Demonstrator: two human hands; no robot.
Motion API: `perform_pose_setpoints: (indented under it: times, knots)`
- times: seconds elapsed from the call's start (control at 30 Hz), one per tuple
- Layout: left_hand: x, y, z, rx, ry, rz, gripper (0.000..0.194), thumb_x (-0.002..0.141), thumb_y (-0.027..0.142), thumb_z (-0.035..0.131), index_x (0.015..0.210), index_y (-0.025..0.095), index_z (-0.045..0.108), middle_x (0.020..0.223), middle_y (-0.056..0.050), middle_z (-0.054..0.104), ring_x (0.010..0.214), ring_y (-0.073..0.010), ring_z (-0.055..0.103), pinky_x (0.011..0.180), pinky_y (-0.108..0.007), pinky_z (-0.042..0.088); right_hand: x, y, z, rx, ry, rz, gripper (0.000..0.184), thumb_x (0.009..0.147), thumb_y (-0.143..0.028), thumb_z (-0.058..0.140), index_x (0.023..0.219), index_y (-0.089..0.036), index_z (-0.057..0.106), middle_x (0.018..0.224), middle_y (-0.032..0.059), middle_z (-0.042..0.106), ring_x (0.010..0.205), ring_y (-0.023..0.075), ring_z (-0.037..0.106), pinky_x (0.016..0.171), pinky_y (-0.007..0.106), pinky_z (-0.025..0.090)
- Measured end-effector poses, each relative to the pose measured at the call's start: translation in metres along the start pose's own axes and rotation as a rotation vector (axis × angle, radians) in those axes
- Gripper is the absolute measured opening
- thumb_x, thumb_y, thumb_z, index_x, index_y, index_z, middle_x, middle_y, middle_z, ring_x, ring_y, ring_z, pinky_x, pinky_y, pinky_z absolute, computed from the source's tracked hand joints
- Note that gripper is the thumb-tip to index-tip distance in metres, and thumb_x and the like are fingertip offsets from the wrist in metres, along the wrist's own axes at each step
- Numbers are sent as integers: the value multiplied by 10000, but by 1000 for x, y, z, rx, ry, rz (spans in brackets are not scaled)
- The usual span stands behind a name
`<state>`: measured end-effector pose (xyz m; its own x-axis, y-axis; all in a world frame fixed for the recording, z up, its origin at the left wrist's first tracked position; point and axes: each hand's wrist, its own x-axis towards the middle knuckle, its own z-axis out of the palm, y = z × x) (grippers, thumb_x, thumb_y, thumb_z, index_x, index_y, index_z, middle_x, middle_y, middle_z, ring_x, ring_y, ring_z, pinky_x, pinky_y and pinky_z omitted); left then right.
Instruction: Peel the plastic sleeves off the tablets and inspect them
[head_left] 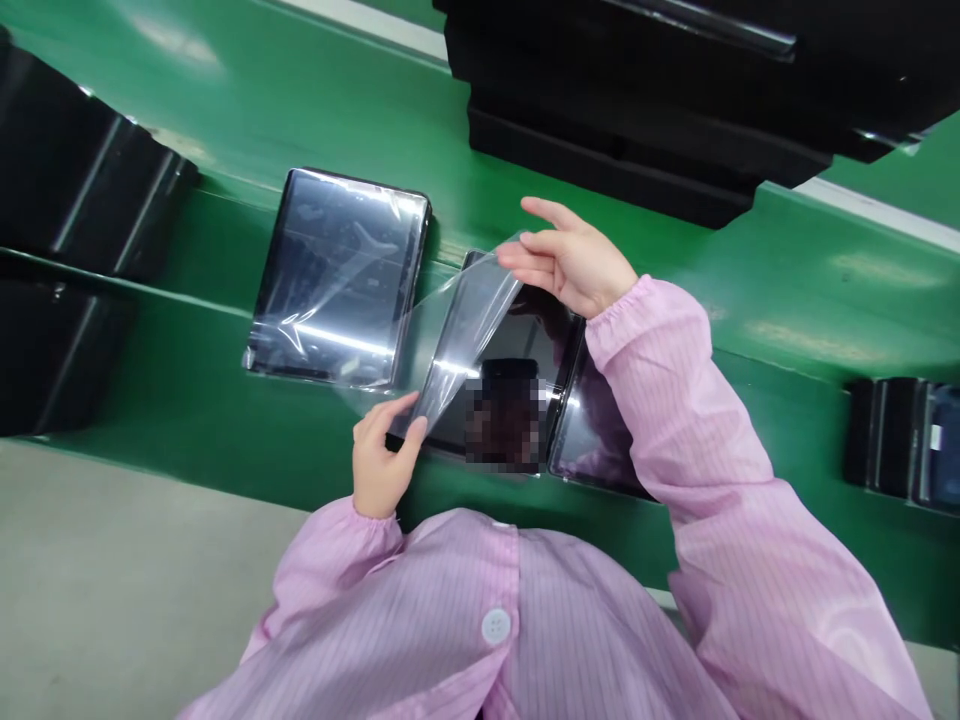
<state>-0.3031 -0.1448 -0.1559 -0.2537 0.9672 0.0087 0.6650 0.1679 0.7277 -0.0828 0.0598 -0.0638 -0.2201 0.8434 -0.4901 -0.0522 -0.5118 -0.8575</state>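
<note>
Clear film strung slantwise between both hands, over the middle dark panel on the counter.
Left hand [384,455]: fingers pinched on the film's near end, at the panel's near-left corner. Right hand [570,262]: fingers clamped on the far end, over the panel's far edge. Film [472,330] is thin, glossy, creased lengthwise; panel [517,345] flat, rectangular, mirror-smooth. Counter [225,460] smooth green. Wrinkled clear wrap on left-side panel [337,280].

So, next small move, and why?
Probably draw the clear film taut by easing the right hand away from the left hand: the right pinches its upper end, the left is at its lower end, and between them it curls over the glossy dark panel.
</note>
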Motion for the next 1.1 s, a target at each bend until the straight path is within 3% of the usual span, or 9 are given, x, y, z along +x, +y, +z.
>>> perform_pose_setpoints:
  times: [0.17,0.33,0.5,0.57,0.67,0.8,0.97,1.1]
  knots:
    - [-2,-3,4,22,38,18,320,867,421,545,1033,213,721,997,-57,761,955,-250,698,938,-403,506,-6,18,-28,-1,17,-23,371,931,-14,472,1244,-191,564,879,-16,761,863,107,765,1000,339,593]
    - [-1,-7,6,43,86,96,254,900,380,556,1030,225,710,986,-56,753,925,-237,701,903,-402,522,-31,29,-85,-88,145,-178,299,889,-101,567,1145,-233,644,1011,0,781,959,171,760,974,445,605]
    - [-14,-5,12,211,377,252,202,882,354,643,1041,245,705,1076,-112,718,1029,-297,673,957,-508,486,-94,47,-160,-196,428,-490,291,857,-312,644,1146,-317,674,1101,8,767,978,204,751,926,442,616]
    - [-23,5,18,267,436,374,194,854,298,681,1043,263,703,1071,-109,706,1040,-311,666,986,-538,459,-114,61,-183,-222,526,-589,304,846,-403,652,1137,-319,682,1066,14,766,958,206,749,913,443,616]
    - [-31,35,31,219,283,662,224,848,189,678,1048,290,691,1009,-51,736,1008,-270,691,1010,-492,458,-119,85,-200,-377,676,-615,331,807,-429,684,1088,-256,708,1066,68,760,1004,237,732,923,469,600]
    - [-23,81,50,182,-146,884,264,948,237,574,1194,224,671,1212,-89,738,1186,-261,668,1053,-445,483,-95,104,-199,-647,665,-554,353,766,-428,688,1028,-195,733,1081,132,748,985,269,713,905,489,591]
    - [-14,97,64,213,-543,928,665,847,453,720,1406,137,550,1501,-195,540,1394,-361,514,1140,-551,436,-80,111,-193,-700,622,-582,315,782,-397,660,1025,-209,731,1066,118,740,940,256,695,891,467,584]
    - [-13,93,66,247,-631,885,636,827,346,764,1408,190,556,1526,-169,518,1419,-345,491,1158,-565,421,-80,119,-191,-704,646,-656,284,829,-381,612,1034,-211,710,1096,123,730,1022,269,678,958,477,549]
